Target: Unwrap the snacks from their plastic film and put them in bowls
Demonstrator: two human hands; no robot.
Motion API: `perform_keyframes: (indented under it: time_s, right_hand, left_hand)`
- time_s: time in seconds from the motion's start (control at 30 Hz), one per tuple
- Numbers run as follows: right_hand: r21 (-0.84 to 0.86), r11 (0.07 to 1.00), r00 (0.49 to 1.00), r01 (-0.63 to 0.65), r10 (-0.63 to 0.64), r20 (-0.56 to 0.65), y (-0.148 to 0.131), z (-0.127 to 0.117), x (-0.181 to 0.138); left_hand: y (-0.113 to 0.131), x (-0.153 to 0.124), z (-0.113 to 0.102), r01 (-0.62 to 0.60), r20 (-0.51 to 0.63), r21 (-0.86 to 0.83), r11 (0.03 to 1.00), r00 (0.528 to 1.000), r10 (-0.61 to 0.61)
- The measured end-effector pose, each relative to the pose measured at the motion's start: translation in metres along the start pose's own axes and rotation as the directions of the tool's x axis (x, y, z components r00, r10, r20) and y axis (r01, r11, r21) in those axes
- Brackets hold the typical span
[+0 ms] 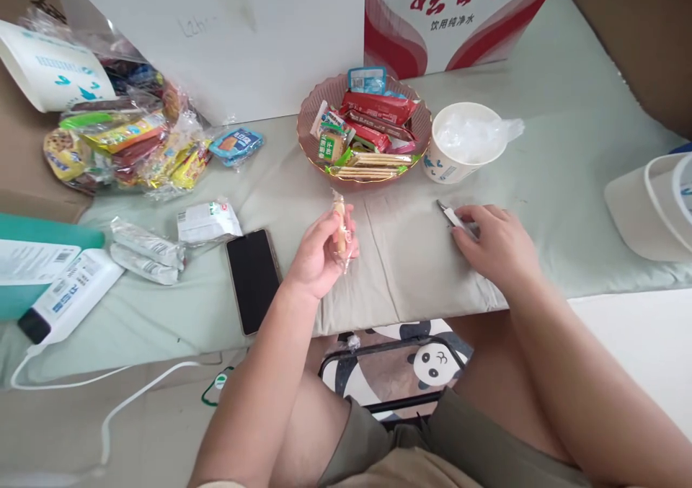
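Note:
My left hand (318, 254) is closed on a small snack in a clear wrapper (342, 230), held upright above the pale green cloth (567, 207). My right hand (494, 243) rests on the cloth to the right, its fingers closed on small metal scissors (451, 218) whose tip points to the upper left. Just beyond both hands sits a pink bowl (419, 138) filled with wrapped snacks. A white paper cup (448, 167) lined with a clear plastic bag stands to the bowl's right.
A black phone (253, 279) lies left of my left hand. Further left are white sachets (208, 221), a power bank with a white cable (70, 293) and a pile of bagged snacks (124, 142). A white container (649, 207) sits at the right edge.

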State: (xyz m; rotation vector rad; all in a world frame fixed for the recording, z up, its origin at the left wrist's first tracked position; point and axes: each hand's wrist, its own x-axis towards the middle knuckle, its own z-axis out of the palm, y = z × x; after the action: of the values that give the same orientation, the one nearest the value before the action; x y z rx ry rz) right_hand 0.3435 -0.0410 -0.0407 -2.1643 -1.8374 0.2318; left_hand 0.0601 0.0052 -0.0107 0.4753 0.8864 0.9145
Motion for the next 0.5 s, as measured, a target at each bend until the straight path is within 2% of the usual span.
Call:
perform_keyframes:
  time_s: [0.17,0.23,0.3,0.37,0.4,0.43,0.5]
  right_hand:
    - [-0.049,0.999,1.000,-0.009,0.009,-0.017,0.002,0.001,0.001]
    - [-0.060,0.998,0.997,-0.016,0.012,-0.071,-0.002,0.000,-0.002]
    - [-0.024,0.999,0.984,0.022,-0.026,-0.179,-0.017,-0.004,-0.007]
    - [0.110,0.981,0.964,0.161,-0.132,-0.232,-0.046,-0.006,-0.013]
    - [0.212,0.942,0.953,0.262,-0.217,-0.212,-0.066,-0.006,-0.015]
    - [0.333,0.875,0.936,0.350,-0.315,-0.156,-0.089,-0.004,-0.014]
    - [0.534,0.721,0.860,0.441,-0.510,-0.022,-0.138,0.004,-0.007]
  left_hand:
    - [0.005,-0.001,-0.006,-0.132,-0.028,0.087,0.987,0.990,0.135]
    - [0.014,-0.003,-0.013,-0.194,-0.110,0.063,0.979,0.974,0.200]
    - [0.025,-0.004,-0.023,-0.283,-0.239,0.062,0.957,0.927,0.290]
    - [0.034,-0.005,-0.033,-0.362,-0.341,0.083,0.929,0.865,0.368]
    - [0.038,-0.006,-0.037,-0.386,-0.369,0.090,0.918,0.844,0.391]
    - [0.040,-0.007,-0.041,-0.402,-0.383,0.089,0.911,0.831,0.404]
    - [0.043,-0.009,-0.046,-0.416,-0.382,0.074,0.906,0.828,0.411]
